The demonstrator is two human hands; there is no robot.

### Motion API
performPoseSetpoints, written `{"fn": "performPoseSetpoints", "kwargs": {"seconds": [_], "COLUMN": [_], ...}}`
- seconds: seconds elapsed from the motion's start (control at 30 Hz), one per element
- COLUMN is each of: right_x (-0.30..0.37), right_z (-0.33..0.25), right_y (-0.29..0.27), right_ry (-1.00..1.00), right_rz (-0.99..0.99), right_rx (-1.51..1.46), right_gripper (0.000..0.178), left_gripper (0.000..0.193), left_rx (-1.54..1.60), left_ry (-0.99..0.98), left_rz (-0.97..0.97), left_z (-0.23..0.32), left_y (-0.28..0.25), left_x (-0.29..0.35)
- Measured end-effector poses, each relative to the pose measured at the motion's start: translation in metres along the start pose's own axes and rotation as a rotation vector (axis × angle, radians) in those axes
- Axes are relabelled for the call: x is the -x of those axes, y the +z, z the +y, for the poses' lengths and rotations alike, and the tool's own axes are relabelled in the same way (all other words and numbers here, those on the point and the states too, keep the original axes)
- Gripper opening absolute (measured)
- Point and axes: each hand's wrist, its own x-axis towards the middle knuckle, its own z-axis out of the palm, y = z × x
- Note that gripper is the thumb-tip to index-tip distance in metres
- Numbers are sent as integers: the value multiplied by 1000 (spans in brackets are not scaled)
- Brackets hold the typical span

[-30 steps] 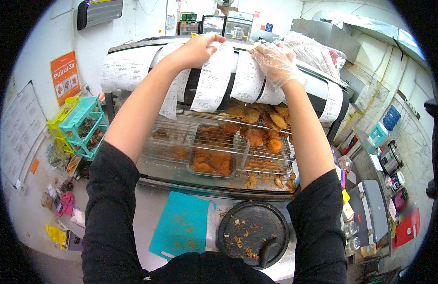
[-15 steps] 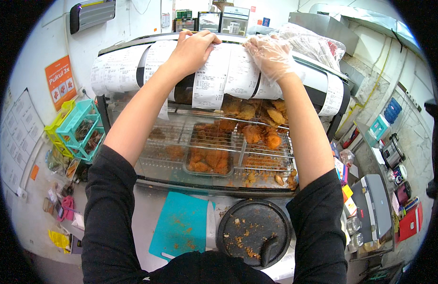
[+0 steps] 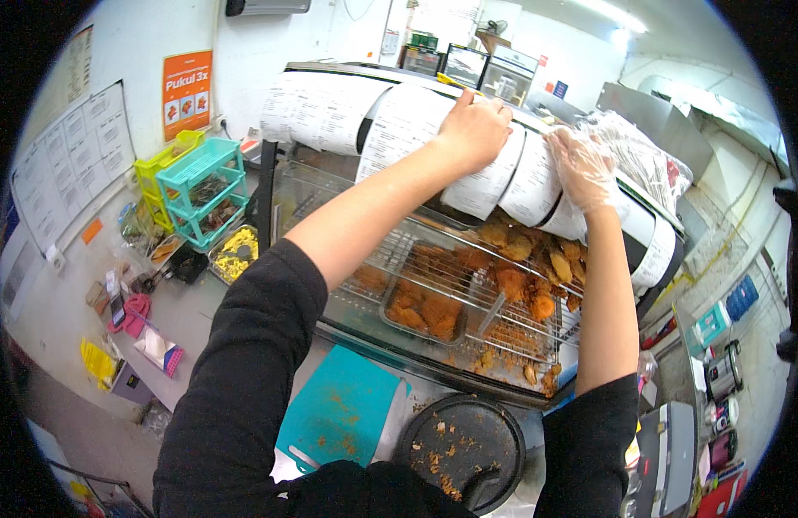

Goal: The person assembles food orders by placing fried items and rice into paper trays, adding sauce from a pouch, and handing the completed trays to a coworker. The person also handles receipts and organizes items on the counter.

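A row of white printed receipts (image 3: 403,134) hangs over the curved top of a glass food warmer (image 3: 330,315). My bare left hand (image 3: 476,134) rests at the top edge of the receipts, its fingers bent over that edge; what they grip is hidden. Beside it on the right, my right hand (image 3: 582,168) wears a clear plastic glove. Its fingers are curled at the top of another receipt (image 3: 531,186), with the tips partly hidden. Behind the glass, fried chicken (image 3: 425,311) lies in a metal tray, and more fried pieces (image 3: 524,289) sit on wire racks.
In front of the warmer lie a teal cutting board (image 3: 338,410) and a round black lid (image 3: 459,440), both with crumbs. Teal stacked baskets (image 3: 205,190) and a tray of yellow food (image 3: 236,252) stand left. A clear plastic bag (image 3: 645,151) lies atop the warmer's right end.
My view has turned, so the warmer sits tilted and farther right, and the yellow food tray shows. My left hand's fingers are more bent. Both hands stay at the receipts' top edge.
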Motion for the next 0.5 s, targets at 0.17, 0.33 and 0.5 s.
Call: {"fn": "performPoseSetpoints", "kwargs": {"seconds": [0.17, 0.33, 0.5], "right_x": [3, 0, 5], "right_z": [1, -1, -7], "right_y": [6, 4, -13], "right_ry": [5, 16, 37], "right_rz": [67, -7, -7], "right_rx": [34, 36, 47], "right_gripper": [33, 30, 34], "left_gripper": [31, 36, 45], "left_rx": [11, 38, 17], "left_ry": [-66, -121, -188], "left_rz": [-36, -70, -39], "left_z": [5, 9, 13], "left_y": [-7, -9, -9], "left_x": [3, 2, 10]}}
